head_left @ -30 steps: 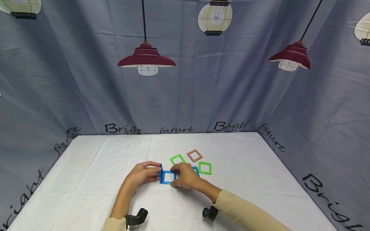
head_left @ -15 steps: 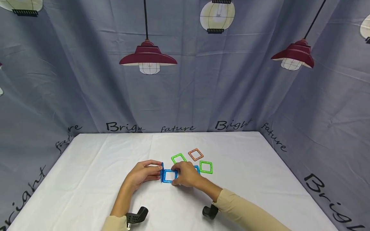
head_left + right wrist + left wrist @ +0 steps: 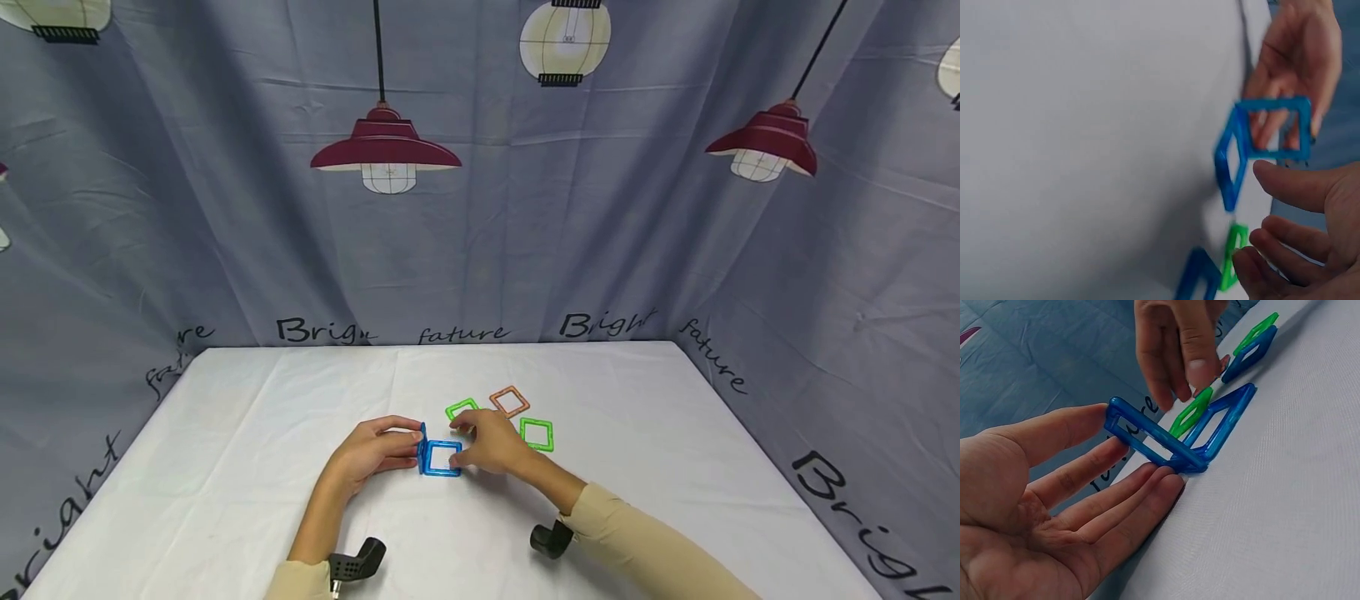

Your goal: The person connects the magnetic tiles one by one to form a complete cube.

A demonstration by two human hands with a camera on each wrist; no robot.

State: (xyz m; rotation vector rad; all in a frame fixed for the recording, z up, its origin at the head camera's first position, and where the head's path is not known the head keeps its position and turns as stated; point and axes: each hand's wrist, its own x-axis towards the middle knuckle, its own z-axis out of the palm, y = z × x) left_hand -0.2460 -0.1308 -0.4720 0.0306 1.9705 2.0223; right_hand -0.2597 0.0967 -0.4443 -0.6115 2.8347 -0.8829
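Note:
On the white table [image 3: 247, 467] two blue square frame tiles meet at a right angle. One blue tile [image 3: 441, 472] [image 3: 1232, 422] [image 3: 1229, 194] lies flat. The other blue tile [image 3: 422, 446] [image 3: 1154, 433] [image 3: 1272, 104] stands upright on its left edge. My left hand [image 3: 375, 454] [image 3: 1054, 506] props the upright tile with straight fingers. My right hand [image 3: 491, 442] [image 3: 1179, 344] hovers just right of the pair, fingers relaxed and holding nothing, above a green tile [image 3: 460, 410] [image 3: 1191, 412]. A third blue tile [image 3: 1250, 356] [image 3: 1194, 275] lies beyond, hidden by that hand in the head view.
An orange tile [image 3: 510, 402] and a second green tile [image 3: 537, 435] lie flat behind and right of my right hand. A blue printed curtain [image 3: 480, 250] closes in the table at the back and on both sides.
My right hand has let go of the flat blue tile and drawn back to the right, towards the green tile. My left hand and both joined blue tiles have stayed put.

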